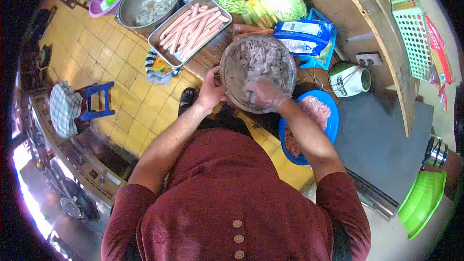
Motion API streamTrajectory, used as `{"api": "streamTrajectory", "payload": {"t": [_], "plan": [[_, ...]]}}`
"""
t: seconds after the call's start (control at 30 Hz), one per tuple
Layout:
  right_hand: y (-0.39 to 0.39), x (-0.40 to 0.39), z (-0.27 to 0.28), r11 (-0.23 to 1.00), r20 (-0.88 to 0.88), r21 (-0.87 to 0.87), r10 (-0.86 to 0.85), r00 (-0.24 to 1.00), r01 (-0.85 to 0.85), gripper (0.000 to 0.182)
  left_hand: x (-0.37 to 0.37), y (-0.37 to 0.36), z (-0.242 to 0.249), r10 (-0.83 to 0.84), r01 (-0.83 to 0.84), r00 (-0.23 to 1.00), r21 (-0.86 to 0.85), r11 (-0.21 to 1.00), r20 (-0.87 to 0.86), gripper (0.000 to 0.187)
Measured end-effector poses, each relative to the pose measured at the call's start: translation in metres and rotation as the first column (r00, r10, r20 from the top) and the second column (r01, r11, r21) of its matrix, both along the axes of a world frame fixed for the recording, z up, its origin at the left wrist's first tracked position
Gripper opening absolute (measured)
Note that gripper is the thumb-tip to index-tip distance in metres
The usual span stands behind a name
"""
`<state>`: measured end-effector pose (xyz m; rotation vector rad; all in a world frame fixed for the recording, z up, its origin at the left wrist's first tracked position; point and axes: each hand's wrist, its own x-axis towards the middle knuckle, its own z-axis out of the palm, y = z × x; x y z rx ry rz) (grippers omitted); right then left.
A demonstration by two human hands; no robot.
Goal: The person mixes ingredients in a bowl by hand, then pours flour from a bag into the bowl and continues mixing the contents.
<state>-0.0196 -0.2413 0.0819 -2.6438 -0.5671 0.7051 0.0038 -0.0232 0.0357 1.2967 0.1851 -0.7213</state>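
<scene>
A round metal bowl (226, 78) in front of me holds greyish, wet strips of food (263, 58), perhaps sliced meat. My left hand (211, 91) grips the bowl's left rim, with the thumb on the near side. Inside the bowl, toward its near edge, is my right hand (267, 94) in a clear plastic glove. It touches the grey strips, and its fingers are blurred and partly hidden among them. Under my right forearm stands a blue basin (331, 128) with pink minced meat (316, 110).
Beyond the bowl lie a tray of sausages (193, 34), a large grey pot (126, 5), chopped green vegetables (228, 1), a cabbage (282, 2) and a blue packet (303, 37). A wooden board edge (386, 43) rises at the right. A blue stool (99, 101) stands on the tiled floor.
</scene>
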Motion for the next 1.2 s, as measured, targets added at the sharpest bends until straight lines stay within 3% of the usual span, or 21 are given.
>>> {"api": "streamTrajectory", "payload": {"t": [0.1,0.17,0.23,0.3,0.37,0.4,0.43,0.5,0.53,0.57,0.63,0.67,0.77,0.8,0.83,0.9,0.93,0.97,1.03,1.1,1.2], "plan": [[-0.034,0.009,-0.004,1.0,0.226,-0.003,0.025,0.974,-0.025,0.025,-0.008,-0.004,0.0,0.023,-0.024,1.0,0.022,0.999,0.012,0.064],[-0.041,0.019,0.029,0.995,0.332,0.09,-0.003,0.943,-0.029,0.027,-0.009,-0.008,0.004,0.049,-0.049,0.998,-0.002,0.999,0.034,0.064],[-0.042,0.03,0.05,0.826,-0.049,0.417,-0.395,0.917,0.378,0.031,-0.009,-0.01,0.01,0.067,-0.066,0.998,0.032,0.997,-0.004,0.064],[-0.038,0.033,0.066,0.852,0.078,0.379,-0.418,0.905,0.361,0.039,-0.008,-0.01,0.011,0.049,-0.049,0.999,0.045,0.998,-0.003,0.064],[-0.036,0.036,0.07,0.931,0.077,0.127,-0.353,0.932,0.342,0.048,-0.008,-0.01,0.01,0.03,-0.03,1.0,0.059,0.998,-0.005,0.064],[-0.03,0.04,0.07,0.934,0.003,-0.136,-0.334,0.942,0.332,0.064,-0.007,-0.009,0.011,0.004,-0.004,1.0,0.094,0.996,0.001,0.063],[-0.025,0.034,0.05,0.931,0.002,-0.13,-0.344,0.939,0.342,0.064,-0.007,-0.009,0.011,-0.026,0.024,1.0,0.129,0.991,0.007,0.063],[-0.018,0.023,-0.002,0.855,0.486,-0.262,-0.284,0.826,0.448,0.072,-0.006,-0.011,0.01,-0.023,0.023,1.0,0.093,0.995,-0.001,0.062],[-0.014,0.028,-0.002,0.863,0.307,-0.237,-0.369,0.877,0.446,0.075,-0.007,-0.011,0.01,-0.014,0.015,1.0,0.056,0.998,-0.018,0.062],[-0.012,0.03,-0.021,0.86,0.308,-0.231,-0.378,0.873,0.454,0.075,-0.007,-0.011,0.011,-0.023,0.024,1.0,0.061,0.998,-0.014,0.062],[-0.01,0.025,-0.079,0.809,0.445,0.026,-0.536,0.718,0.588,0.073,-0.007,-0.01,0.015,-0.043,0.045,0.998,0.039,0.998,-0.045,0.063],[-0.008,0.022,-0.076,0.772,0.314,0.229,-0.635,0.706,0.593,0.066,-0.006,-0.009,0.01,-0.047,0.049,0.997,0.027,0.998,-0.063,0.062],[-0.01,0.014,-0.027,0.748,0.198,0.284,-0.658,0.727,0.6,0.057,-0.007,-0.006,0.003,-0.054,0.054,0.999,-0.032,0.998,-0.004,0.064],[-0.008,0.008,-0.007,0.731,0.194,0.409,-0.654,0.731,0.546,0.049,-0.003,-0.003,0.009,-0.122,0.122,0.992,0.023,0.992,0.034,0.063],[-0.011,0.005,0.01,0.734,0.198,0.401,-0.654,0.73,0.548,0.049,0.0,-0.001,-0.004,-0.123,0.123,0.992,0.014,0.992,0.032,0.063],[-0.018,0.0,0.041,0.792,0.102,0.325,-0.573,0.813,0.517,0.05,0.001,0.001,-0.049,-0.182,0.141,0.945,0.163,0.977,0.273,0.064],[-0.022,0.0,0.055,0.815,0.038,0.149,-0.57,0.821,0.559,0.05,0.002,-0.001,-0.057,-0.061,0.092,0.978,-0.151,0.984,0.198,0.064],[-0.025,0.003,0.067,0.813,0.039,0.136,-0.575,0.817,0.566,0.05,0.006,0.0,-0.039,-0.066,0.098,0.979,-0.162,0.982,0.192,0.064],[-0.032,0.013,0.084,0.823,-0.102,0.256,-0.498,0.861,0.506,0.048,0.012,0.004,-0.009,-0.233,0.221,0.966,0.109,0.969,0.11,0.062],[-0.045,0.034,0.085,0.801,-0.282,0.064,-0.558,0.78,0.596,0.047,0.009,0.0,-0.041,-0.195,0.195,0.974,0.016,0.981,0.119,0.065],[-0.059,0.064,0.019,0.746,-0.321,0.141,-0.588,0.743,0.651,0.033,0.005,-0.001,-0.06,-0.218,0.193,0.948,0.128,0.973,0.231,0.072]]}}
